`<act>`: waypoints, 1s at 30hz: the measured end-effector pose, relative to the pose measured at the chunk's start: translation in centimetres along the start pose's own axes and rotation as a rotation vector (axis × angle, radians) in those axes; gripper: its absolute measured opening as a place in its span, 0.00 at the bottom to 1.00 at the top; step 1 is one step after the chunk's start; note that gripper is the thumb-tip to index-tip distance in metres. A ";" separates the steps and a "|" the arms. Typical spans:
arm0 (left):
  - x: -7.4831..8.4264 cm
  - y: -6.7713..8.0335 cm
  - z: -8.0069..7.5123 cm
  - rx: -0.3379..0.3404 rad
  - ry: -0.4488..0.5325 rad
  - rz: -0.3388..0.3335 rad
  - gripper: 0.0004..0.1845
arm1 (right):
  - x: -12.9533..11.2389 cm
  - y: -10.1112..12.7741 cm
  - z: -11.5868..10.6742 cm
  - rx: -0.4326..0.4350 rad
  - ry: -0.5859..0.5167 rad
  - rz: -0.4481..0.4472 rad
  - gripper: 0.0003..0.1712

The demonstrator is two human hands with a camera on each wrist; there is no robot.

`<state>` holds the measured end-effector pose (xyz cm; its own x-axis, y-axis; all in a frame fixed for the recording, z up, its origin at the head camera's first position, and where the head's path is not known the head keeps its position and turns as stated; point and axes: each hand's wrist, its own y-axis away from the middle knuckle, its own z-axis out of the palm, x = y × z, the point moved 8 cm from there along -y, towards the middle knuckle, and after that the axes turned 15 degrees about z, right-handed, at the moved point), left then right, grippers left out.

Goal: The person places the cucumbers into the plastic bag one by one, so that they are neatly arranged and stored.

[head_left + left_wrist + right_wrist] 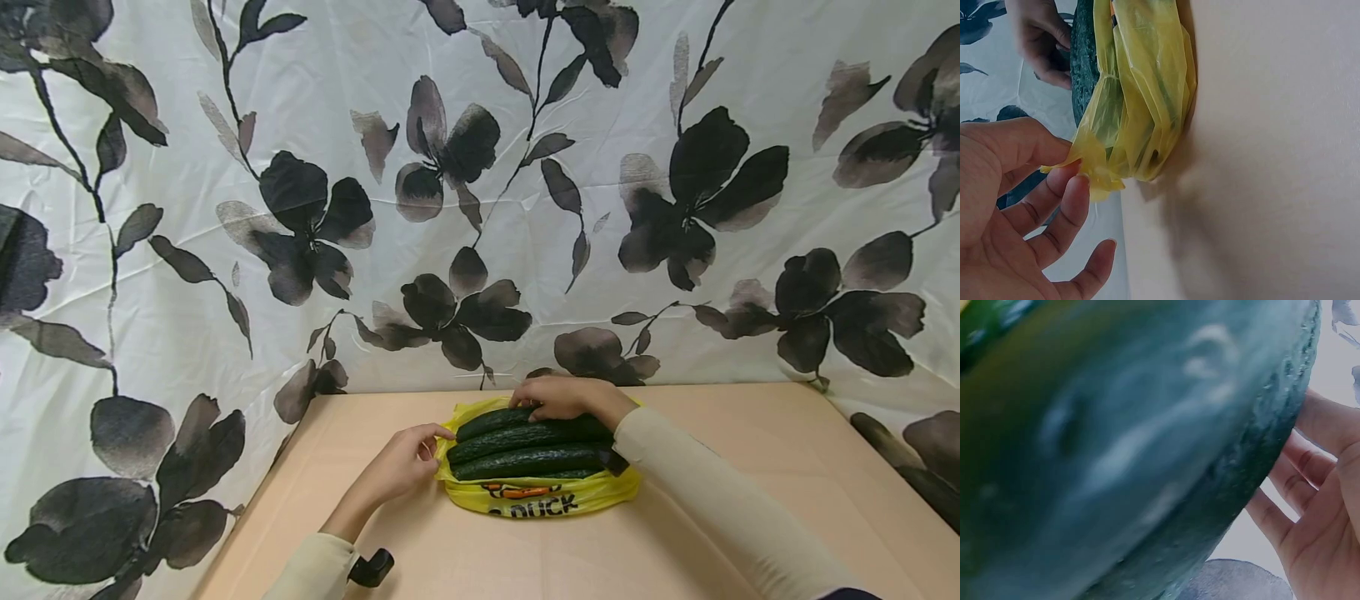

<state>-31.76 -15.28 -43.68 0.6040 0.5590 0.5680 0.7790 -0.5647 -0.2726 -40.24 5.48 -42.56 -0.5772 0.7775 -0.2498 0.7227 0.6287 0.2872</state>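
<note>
Several long dark green cucumbers [528,462] lie side by side in a yellow plastic bag [540,500] printed with dark letters. My left hand [405,462] pinches the bag's left edge between thumb and fingers; the left wrist view shows the thin yellow plastic [1092,159] bunched there, with the little finger sticking out. My right hand [558,397] reaches across the bag and grips the rearmost cucumber [483,423] from its far side. In the right wrist view a cucumber [1247,462] fills most of the picture and hides my fingertips.
The bag rests on a pale peach tabletop [720,467] near its back edge. Behind it hangs a white cloth [570,333] with dark flowers. A small black wrist camera [371,568] is strapped at my left sleeve.
</note>
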 end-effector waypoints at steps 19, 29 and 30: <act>-0.3 0.5 -0.6 0.022 0.016 -0.002 0.24 | 2.3 2.8 -0.6 0.056 0.001 0.056 0.19; -0.5 1.3 -2.1 0.081 0.012 -0.006 0.20 | 3.1 8.2 -2.0 0.198 -0.031 0.064 0.19; -0.5 1.4 -2.3 0.086 0.010 -0.006 0.20 | 3.1 8.8 -2.1 0.217 -0.036 0.060 0.19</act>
<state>-31.34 -17.75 -42.60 0.5979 0.5560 0.5774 0.7944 -0.5071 -0.3343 -36.44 13.47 -38.87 -0.5197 0.8097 -0.2726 0.8222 0.5607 0.0980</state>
